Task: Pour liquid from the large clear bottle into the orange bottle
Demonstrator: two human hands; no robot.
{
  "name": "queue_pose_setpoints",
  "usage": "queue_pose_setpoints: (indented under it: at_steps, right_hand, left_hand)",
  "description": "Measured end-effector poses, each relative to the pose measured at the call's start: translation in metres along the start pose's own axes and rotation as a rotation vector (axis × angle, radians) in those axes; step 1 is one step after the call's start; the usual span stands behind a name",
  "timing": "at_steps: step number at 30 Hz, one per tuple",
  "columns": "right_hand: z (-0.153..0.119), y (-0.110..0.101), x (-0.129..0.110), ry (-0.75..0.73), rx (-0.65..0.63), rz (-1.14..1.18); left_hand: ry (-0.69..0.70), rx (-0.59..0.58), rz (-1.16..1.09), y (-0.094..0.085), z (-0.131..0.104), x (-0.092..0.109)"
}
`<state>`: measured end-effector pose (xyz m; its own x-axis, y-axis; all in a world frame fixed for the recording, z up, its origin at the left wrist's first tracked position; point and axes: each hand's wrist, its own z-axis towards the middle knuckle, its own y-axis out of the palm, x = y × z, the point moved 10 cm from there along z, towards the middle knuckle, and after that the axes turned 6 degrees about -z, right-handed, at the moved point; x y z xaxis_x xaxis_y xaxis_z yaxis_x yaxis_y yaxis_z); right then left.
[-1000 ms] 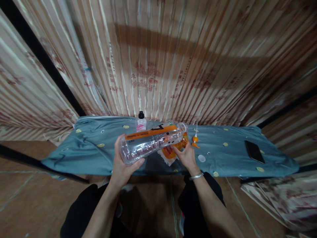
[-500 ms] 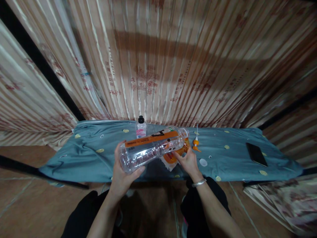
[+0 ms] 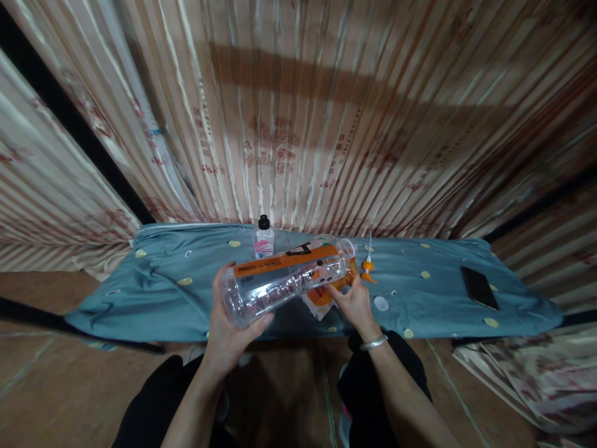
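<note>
A large clear bottle with an orange label is tilted, its open mouth to the right and its base to the left. My left hand is wrapped round the base end. Under the mouth, my right hand, with a silver bangle on the wrist, grips an orange bottle, mostly hidden by the clear one. A white tissue lies beneath. An orange pump top lies right of the mouths, and a white round cap lies right of my right hand.
A small clear bottle with a black cap stands at the back of the blue cloth-covered table. A dark phone lies at the right. Pleated curtains hang behind, and black poles slope at the sides.
The view has shifted slightly, so the table and its objects appear a little further left and up. Both hands keep their grips, with the clear bottle still tilted.
</note>
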<state>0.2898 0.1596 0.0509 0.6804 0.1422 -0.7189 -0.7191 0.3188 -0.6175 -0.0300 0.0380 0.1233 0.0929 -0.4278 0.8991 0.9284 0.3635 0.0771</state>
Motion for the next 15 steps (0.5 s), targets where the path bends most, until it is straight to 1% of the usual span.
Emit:
queue_pose_setpoints:
  at_steps: [8, 12, 15]
  right_hand:
    - [0.0005, 0.0016, 0.0009, 0.004, 0.0, -0.032]
    - [0.0007, 0.0016, -0.0001, 0.0, -0.004, -0.024]
    - [0.0011, 0.001, -0.0006, -0.003, -0.003, -0.026]
  left_hand:
    - [-0.031, 0.008, -0.015, 0.0019, 0.001, 0.0057]
    - [-0.059, 0.009, -0.052, 0.003, 0.0009, 0.0025]
    - [-0.046, 0.017, -0.054, 0.002, 0.0002, 0.0025]
